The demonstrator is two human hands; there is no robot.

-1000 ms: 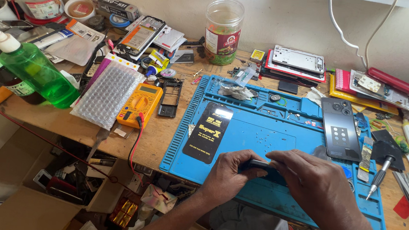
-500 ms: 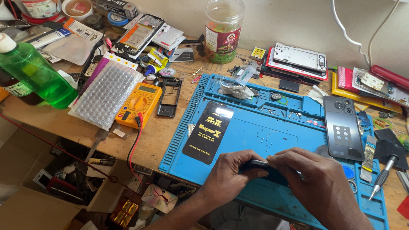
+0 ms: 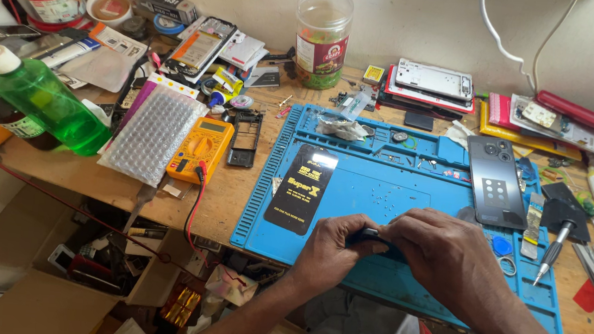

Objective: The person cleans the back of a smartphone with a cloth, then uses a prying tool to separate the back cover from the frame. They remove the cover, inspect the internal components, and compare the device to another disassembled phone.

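While both hands meet over the blue mat (image 3: 394, 189), a dark slim phone (image 3: 369, 238) lies lengthwise between them, left hand (image 3: 333, 251) gripping its 9 o'clock end, right hand (image 3: 445, 253) closed over the 3 o'clock end.

Dark part (image 3: 370, 238) mostly hidden between my left hand (image 3: 336, 248) and right hand (image 3: 445, 260), can't tell what it is. Specks on the blue mat (image 3: 380, 188) too small to identify. Table (image 3: 238, 191) cut off at right edge, forearms at bottom.
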